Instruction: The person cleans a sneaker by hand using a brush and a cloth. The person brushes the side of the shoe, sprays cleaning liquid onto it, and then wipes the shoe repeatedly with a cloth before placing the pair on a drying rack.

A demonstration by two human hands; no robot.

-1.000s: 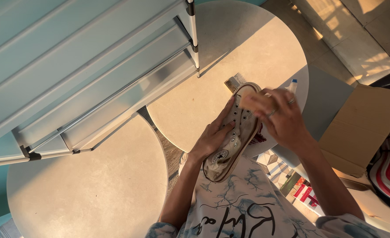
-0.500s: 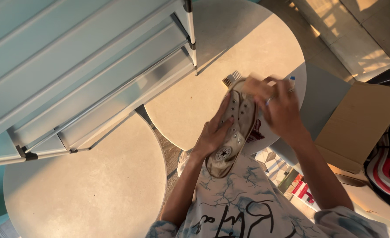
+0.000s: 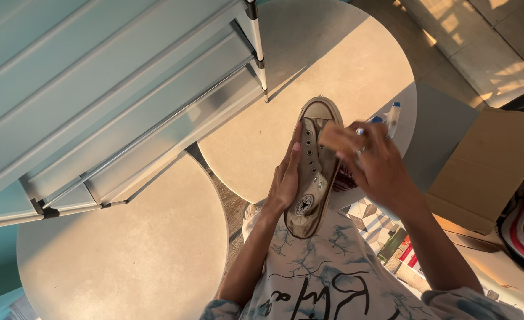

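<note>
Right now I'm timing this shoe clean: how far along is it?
Midway, it seems. The left hand steadies the high-top sneaker while the right hand presses a tan pad on its side. The canvas looks dingy, so more wiping remains. The spray bottle stands on the round table.

Bare round table (image 3: pixel 256 148) lies open left of the shoe (image 3: pixel 312 172); bottle (image 3: pixel 393 117) and cardboard box (image 3: pixel 487 172) crowd the right.
</note>
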